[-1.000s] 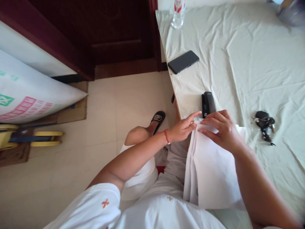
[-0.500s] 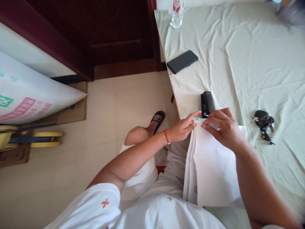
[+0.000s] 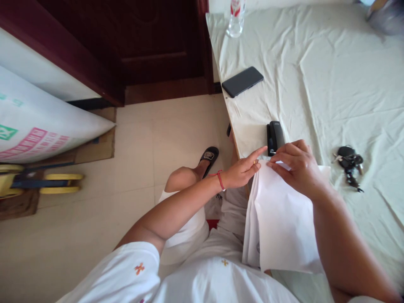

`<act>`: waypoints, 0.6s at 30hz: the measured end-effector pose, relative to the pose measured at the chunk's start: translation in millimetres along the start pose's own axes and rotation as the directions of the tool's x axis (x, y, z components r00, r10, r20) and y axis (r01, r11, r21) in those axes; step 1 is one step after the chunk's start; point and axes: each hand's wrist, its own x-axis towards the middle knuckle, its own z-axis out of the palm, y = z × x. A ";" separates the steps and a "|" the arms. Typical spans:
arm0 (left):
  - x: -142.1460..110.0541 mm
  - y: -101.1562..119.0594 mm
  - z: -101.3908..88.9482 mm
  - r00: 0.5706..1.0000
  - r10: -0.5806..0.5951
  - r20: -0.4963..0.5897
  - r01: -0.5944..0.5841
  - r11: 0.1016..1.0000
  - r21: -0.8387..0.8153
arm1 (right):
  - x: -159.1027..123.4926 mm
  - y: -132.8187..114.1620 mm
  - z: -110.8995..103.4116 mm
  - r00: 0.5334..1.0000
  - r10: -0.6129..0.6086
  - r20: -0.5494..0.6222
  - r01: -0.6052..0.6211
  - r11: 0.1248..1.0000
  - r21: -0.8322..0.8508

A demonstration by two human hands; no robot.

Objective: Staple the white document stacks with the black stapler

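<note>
Several white sheets of paper [image 3: 284, 223] hang over the table's near edge, their left edges slightly fanned. My left hand [image 3: 242, 171] grips the stack's upper left corner, thumb on top and index finger stretched toward the stapler. Along the same top edge, my right hand [image 3: 296, 166] pinches the paper between thumb and fingertips. Just beyond the fingers lies a black stapler [image 3: 275, 136] on the cloth, its near end close to the paper's edge. The undersides of the sheets and some fingers are hidden.
On the cloth-covered table [image 3: 341, 92] lie a black phone [image 3: 242, 82] and a bunch of keys [image 3: 349, 166]. A clear bottle [image 3: 235, 19] stands at the far left corner. A large white sack [image 3: 47, 122] leans at the left, near yellow wheels [image 3: 61, 184].
The right hand has shifted very slightly, and the sheets' right side has moved a little to the right. The left hand keeps its place at the corner.
</note>
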 end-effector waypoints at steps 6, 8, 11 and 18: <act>-0.6 0.7 -1.0 1.000 0.003 0.004 -0.003 1.000 0.025 | 0.0 -1.8 2.5 1.000 0.000 -0.020 0.000 1.000 -0.002; -0.8 0.6 -1.4 1.000 0.002 0.002 -0.002 0.999 0.035 | -0.3 -2.1 3.0 1.000 0.004 -0.029 -0.004 1.000 -0.002; -0.4 -0.9 -1.8 1.000 0.014 0.002 -0.014 0.999 0.035 | -0.4 -2.2 3.6 0.999 0.015 -0.036 -0.015 1.000 -0.001; 0.9 -5.9 -1.1 0.997 0.070 -0.033 -0.070 0.998 0.001 | -0.7 -5.4 5.8 0.994 0.027 -0.103 -0.025 1.000 0.013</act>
